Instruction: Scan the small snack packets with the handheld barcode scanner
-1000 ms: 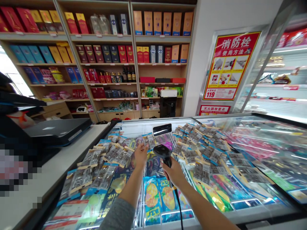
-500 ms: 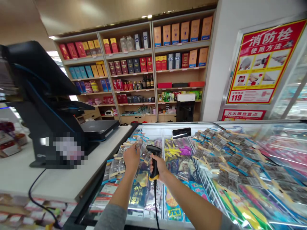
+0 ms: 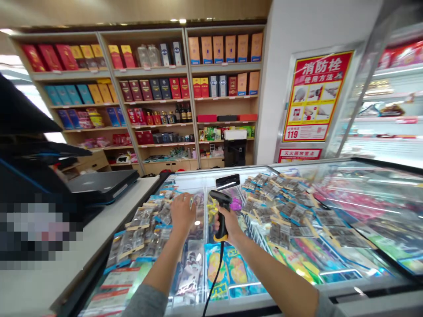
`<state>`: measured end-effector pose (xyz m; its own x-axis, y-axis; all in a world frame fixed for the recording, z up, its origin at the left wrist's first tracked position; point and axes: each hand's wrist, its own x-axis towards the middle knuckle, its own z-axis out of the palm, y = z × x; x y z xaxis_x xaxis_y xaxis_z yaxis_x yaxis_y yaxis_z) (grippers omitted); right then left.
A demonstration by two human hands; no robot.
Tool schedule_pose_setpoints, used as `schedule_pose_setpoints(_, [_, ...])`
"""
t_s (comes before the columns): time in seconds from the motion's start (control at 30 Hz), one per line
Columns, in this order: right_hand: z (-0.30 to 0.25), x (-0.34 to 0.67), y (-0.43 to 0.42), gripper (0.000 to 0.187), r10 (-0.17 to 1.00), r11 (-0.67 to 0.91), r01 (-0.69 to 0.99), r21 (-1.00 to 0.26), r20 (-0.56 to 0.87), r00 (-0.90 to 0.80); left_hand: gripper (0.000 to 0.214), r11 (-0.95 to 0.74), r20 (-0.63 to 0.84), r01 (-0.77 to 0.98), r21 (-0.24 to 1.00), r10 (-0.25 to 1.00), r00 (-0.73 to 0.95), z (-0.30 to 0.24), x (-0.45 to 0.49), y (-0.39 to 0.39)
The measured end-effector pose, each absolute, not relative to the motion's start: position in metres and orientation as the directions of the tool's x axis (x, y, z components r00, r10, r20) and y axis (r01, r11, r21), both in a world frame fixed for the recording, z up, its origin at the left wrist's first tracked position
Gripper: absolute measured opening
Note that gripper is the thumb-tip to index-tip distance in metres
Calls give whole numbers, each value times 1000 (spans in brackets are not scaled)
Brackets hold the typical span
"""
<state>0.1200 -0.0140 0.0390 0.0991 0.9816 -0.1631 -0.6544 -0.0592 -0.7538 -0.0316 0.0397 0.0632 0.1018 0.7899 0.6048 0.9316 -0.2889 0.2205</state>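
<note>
My right hand (image 3: 230, 223) grips a black and yellow barcode scanner (image 3: 220, 210) by its handle, its head pointing left toward my other hand. My left hand (image 3: 183, 210) rests on small clear snack packets (image 3: 145, 224) heaped on the left of the glass freezer lid (image 3: 346, 281), its fingers curled over a packet at the pile's right edge. A second heap of the same packets (image 3: 284, 211) lies to the right of the scanner. A black phone (image 3: 228, 181) lies on the glass just behind the scanner.
A white counter (image 3: 53, 273) at left carries a black till terminal (image 3: 29, 185) and a flat black device (image 3: 102, 185). Shelves of boxed bottles (image 3: 185, 88) line the back wall. A red fire-hydrant poster (image 3: 312, 94) and a chilled display (image 3: 390, 101) stand at right.
The view swung left and back. My left hand lifted a packet up to the scanner half a second ago and now lies lower on the left pile. The scanner stays in my right hand.
</note>
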Motion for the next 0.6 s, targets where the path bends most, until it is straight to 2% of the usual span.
schedule_pose_setpoints(0.17, [47, 234, -19, 39, 879, 246, -615, -749, -96, 468, 30, -529, 565, 789, 311, 771, 294, 69, 82, 50])
schedule_pose_setpoints(0.27, [46, 296, -21, 39, 791, 355, -571, -740, -88, 606, 30, -635, 529, 658, 404, 749, 398, 69, 153, 53])
schedule_pose_setpoints(0.37, [38, 342, -20, 41, 717, 429, -510, -745, -63, 695, 29, -691, 511, 529, 492, 721, 468, 67, 217, 59])
schedule_pose_setpoints(0.47, [28, 372, -15, 41, 676, 482, -484, -731, -41, 736, 28, -663, 463, 451, 598, 745, 481, 65, 271, 72])
schedule_pose_setpoints(0.6, [20, 392, -6, 40, 691, 488, -586, -647, -124, 712, 25, -582, 365, 441, 683, 795, 484, 63, 326, 96])
